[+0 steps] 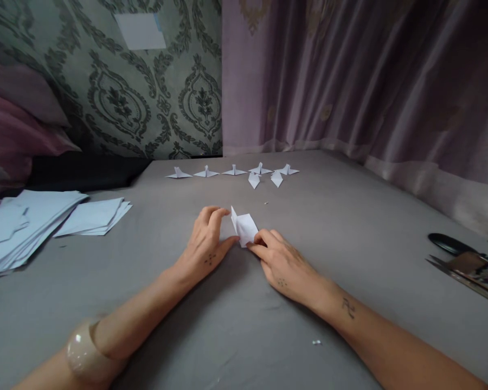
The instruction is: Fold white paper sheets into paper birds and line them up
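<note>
A small white sheet of folded paper stands between my hands on the grey cloth, its left flap raised upright. My left hand is at that flap, thumb at its lower edge and forefinger near its top, the fingers curved and apart. My right hand pinches the paper's lower right corner between thumb and fingers. Beyond my hands, a row of folded paper figures with spread wings lies near the far edge. Two smaller folded pieces, one a pointed paper, lie just in front of the row.
At the left lie a stack of white paper and several smaller sheets. Scissors and other items lie at the right edge. A paper scrap sits near my right forearm. A curtain hangs behind the grey surface.
</note>
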### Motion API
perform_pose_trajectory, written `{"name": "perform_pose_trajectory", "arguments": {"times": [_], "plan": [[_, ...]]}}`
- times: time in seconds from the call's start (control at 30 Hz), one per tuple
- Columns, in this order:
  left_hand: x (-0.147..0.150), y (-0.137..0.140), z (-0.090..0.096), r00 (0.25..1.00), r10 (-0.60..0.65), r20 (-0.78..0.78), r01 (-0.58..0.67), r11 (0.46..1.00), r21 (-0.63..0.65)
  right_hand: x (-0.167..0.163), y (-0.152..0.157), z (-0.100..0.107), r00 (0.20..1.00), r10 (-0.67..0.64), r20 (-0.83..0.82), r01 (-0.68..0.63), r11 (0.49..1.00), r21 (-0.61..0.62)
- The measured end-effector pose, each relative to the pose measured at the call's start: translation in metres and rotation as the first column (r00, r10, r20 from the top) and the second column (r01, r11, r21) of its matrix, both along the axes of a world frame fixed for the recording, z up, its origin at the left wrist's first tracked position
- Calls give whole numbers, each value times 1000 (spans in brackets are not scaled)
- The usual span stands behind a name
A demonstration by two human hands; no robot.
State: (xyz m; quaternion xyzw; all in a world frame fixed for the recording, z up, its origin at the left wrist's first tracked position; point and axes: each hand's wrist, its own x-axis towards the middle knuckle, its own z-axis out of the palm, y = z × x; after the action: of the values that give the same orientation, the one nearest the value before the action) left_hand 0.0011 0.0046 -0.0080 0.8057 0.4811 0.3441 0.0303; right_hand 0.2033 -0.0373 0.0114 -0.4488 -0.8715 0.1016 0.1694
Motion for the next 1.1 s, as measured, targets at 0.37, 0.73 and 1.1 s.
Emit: {"name": "perform_pose_trajectory", "arguments": {"times": [0.37, 0.73, 1.1], "plan": [[6, -3, 1, 908, -406, -100, 383, 904, -190, 15, 20, 3, 942, -118, -314, 19, 953, -301], [4, -5, 4, 862, -459, -216, 432, 887, -163, 21, 36, -7, 770, -440, -461, 128, 816, -564], [4, -5, 6, 789, -566, -241, 523, 823, -222, 23, 34, -4, 858, -412, -308, 244, 853, -462]]}}
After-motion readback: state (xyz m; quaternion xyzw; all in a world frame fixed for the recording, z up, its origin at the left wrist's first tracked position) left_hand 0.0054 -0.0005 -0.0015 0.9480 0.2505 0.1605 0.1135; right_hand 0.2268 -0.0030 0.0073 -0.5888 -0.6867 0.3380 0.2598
